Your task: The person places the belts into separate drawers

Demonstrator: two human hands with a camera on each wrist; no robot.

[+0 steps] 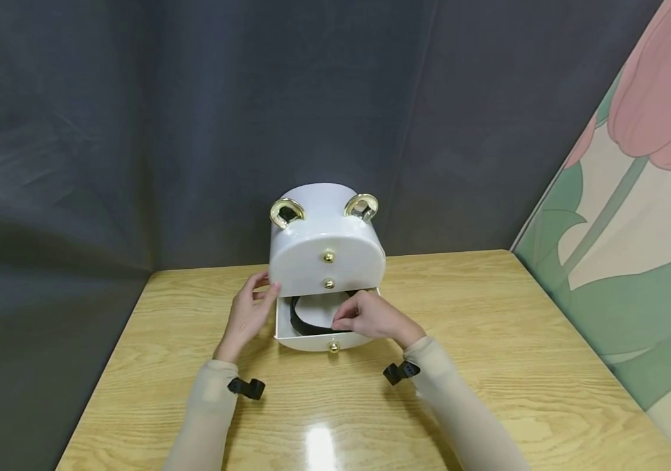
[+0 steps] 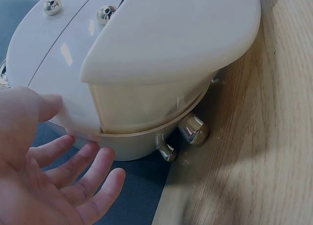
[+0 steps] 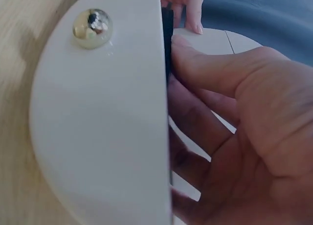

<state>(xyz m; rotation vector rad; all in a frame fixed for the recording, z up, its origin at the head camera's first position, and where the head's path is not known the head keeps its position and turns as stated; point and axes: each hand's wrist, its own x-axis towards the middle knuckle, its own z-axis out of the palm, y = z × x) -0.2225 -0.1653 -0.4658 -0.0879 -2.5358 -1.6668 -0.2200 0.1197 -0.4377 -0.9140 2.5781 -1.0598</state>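
Note:
A white rounded drawer box point(image 1: 300, 261) stands on the table with its bottom drawer point(image 1: 306, 343) pulled out. Inside that drawer a black belt point(image 1: 301, 324) lies in a loop along the walls. My right hand point(image 1: 373, 317) reaches over the drawer's front and pinches the belt between thumb and fingers; in the right wrist view a dark strip of the belt point(image 3: 168, 39) shows at the thumb tip. At the box's left side, my left hand point(image 1: 249, 317) touches the casing, thumb on the front and fingers loosely spread point(image 2: 80, 186) along the side.
Two gold ring-shaped ears point(image 1: 361, 207) stick up from the box top. Gold knobs point(image 1: 328, 257) sit on the drawer fronts. Behind the wooden table point(image 1: 459, 314) hangs a dark curtain point(image 1: 288, 118); a flower-patterned panel point(image 1: 624, 216) borders the right side.

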